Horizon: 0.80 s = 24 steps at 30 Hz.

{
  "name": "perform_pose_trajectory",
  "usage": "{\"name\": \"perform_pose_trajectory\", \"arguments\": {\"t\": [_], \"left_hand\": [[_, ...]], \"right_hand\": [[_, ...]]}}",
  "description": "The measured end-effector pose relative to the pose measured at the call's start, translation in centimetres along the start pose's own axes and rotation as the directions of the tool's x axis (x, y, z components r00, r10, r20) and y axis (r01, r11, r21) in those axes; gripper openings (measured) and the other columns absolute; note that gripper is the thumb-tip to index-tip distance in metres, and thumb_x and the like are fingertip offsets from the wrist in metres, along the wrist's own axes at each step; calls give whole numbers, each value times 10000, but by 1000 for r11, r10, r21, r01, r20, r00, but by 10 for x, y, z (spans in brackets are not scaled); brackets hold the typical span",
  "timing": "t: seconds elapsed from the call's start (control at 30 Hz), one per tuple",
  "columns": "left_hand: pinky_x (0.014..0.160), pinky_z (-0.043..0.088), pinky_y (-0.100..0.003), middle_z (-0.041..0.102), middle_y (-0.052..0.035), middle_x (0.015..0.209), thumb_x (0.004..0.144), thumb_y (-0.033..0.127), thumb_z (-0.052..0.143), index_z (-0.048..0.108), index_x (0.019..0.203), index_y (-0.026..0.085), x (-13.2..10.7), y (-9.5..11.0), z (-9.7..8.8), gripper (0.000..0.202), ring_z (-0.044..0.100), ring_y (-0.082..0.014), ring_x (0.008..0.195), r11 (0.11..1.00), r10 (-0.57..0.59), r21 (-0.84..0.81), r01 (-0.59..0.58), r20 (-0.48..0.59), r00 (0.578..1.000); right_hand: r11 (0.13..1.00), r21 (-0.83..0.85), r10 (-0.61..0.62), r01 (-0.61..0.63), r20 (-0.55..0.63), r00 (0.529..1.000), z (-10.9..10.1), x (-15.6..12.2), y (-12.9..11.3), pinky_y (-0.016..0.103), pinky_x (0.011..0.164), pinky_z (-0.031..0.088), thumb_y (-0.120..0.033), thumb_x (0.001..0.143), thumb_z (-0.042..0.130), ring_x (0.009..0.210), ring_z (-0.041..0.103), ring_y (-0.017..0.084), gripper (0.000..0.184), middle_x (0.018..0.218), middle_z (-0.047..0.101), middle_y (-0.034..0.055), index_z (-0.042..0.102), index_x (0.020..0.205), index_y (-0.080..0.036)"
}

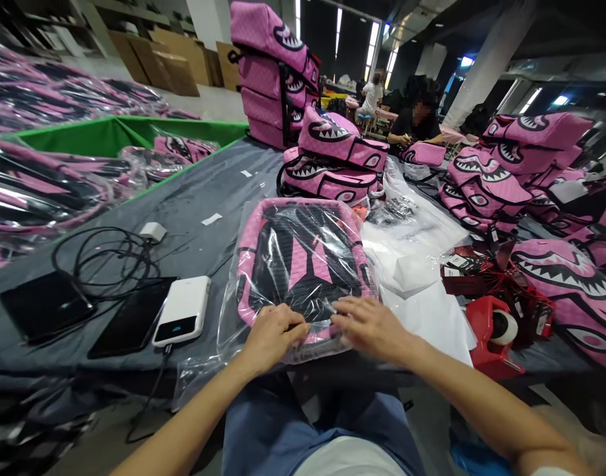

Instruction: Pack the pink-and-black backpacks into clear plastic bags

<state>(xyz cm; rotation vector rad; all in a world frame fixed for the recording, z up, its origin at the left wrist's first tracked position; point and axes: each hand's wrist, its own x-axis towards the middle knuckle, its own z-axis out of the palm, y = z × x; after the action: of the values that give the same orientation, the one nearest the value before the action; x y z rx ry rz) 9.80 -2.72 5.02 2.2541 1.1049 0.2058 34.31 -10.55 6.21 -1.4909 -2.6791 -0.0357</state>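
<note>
A pink and black backpack [303, 254] lies flat in a clear plastic bag [243, 277] on the grey table [204, 192] in front of me. My left hand [272, 334] rests on the near edge of the bag with fingers curled, pinching the plastic. My right hand [370, 324] lies flat beside it, fingers stretched out toward the left, pressing the bag's open end.
A white power bank [182, 311], two dark tablets [42, 305] and coiled cables [109, 258] lie left. A red tape dispenser [494, 328] and red tags [481, 268] sit right. Stacks of pink shark-mouth backpacks [333, 158] stand behind. People work at the far end.
</note>
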Motion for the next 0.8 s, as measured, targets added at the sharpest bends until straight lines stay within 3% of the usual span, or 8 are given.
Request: {"name": "perform_pose_trajectory", "arguments": {"t": [0.13, 0.23, 0.3, 0.47, 0.57, 0.63, 0.73, 0.8], "left_hand": [[959, 382, -415, 719, -18, 839, 949, 347, 513, 717, 821, 235, -10, -6, 5, 266, 612, -226, 888, 987, 155, 53, -152, -55, 986], [1135, 272, -503, 724, -26, 977, 946, 258, 531, 678, 1108, 270, -30, -24, 7, 219, 603, -234, 1022, 936, 319, 229, -266, -238, 917], [1190, 175, -547, 720, -10, 905, 945, 234, 532, 681, 1045, 286, -43, -42, 4, 187, 609, -233, 1027, 922, 345, 294, -252, -328, 879], [1163, 230, -590, 741, -5, 882, 876, 468, 641, 723, 874, 285, -52, -74, -14, 201, 654, -242, 925, 997, 71, -16, -81, -326, 943], [1028, 414, -500, 764, -41, 897, 793, 540, 680, 749, 823, 265, -42, -78, -19, 286, 669, -265, 897, 976, -56, -219, -3, -263, 963], [927, 469, -434, 767, -45, 862, 777, 543, 681, 756, 783, 259, -35, -78, -18, 295, 672, -266, 876, 965, -60, -262, -8, -250, 966], [858, 479, -399, 764, -37, 824, 782, 524, 685, 760, 755, 261, -32, -77, -15, 275, 674, -258, 848, 964, -47, -263, -24, -259, 965], [886, 463, -422, 764, -29, 830, 799, 501, 685, 761, 761, 268, -35, -76, -13, 248, 673, -257, 848, 970, -48, -241, -22, -281, 959]], "right_hand": [[985, -115, -138, 127, -97, 986, 38, -26, -7, 499, 1174, 336, -556, 939, 650, 1469, 387, 312, 689, 1614, 389, 165, 431, 1545, -311], [985, -130, -130, 114, -126, 984, 51, -26, 1, 508, 1166, 352, -571, 936, 643, 1464, 400, 317, 696, 1622, 373, 174, 423, 1552, -331], [985, -122, -144, 126, -158, 977, 53, -23, 5, 510, 1156, 372, -550, 942, 645, 1454, 418, 319, 678, 1612, 385, 187, 437, 1546, -322], [995, 15, -98, 103, -198, 975, 42, -18, -3, 539, 1159, 391, -482, 947, 666, 1450, 438, 321, 576, 1586, 436, 166, 533, 1478, -302], [939, 335, 178, -79, -278, 944, 27, -37, -9, 472, 1126, 458, -376, 1012, 546, 1412, 497, 288, 390, 1534, 508, 156, 623, 1378, -266], [778, 557, 532, -290, -339, 776, 18, -70, -7, 435, 1015, 538, -369, 1019, 489, 1267, 624, 286, 327, 1390, 627, 189, 684, 1254, -252], [452, 702, 887, -550, -417, 197, 10, -148, 9, 468, 804, 568, -529, 923, 571, 891, 716, 314, 313, 1035, 734, 210, 716, 1004, -264], [301, 593, 854, -747, -516, -65, 8, -207, 25, 500, 774, 510, -582, 854, 592, 820, 674, 322, 330, 960, 717, 223, 721, 961, -298]]}}
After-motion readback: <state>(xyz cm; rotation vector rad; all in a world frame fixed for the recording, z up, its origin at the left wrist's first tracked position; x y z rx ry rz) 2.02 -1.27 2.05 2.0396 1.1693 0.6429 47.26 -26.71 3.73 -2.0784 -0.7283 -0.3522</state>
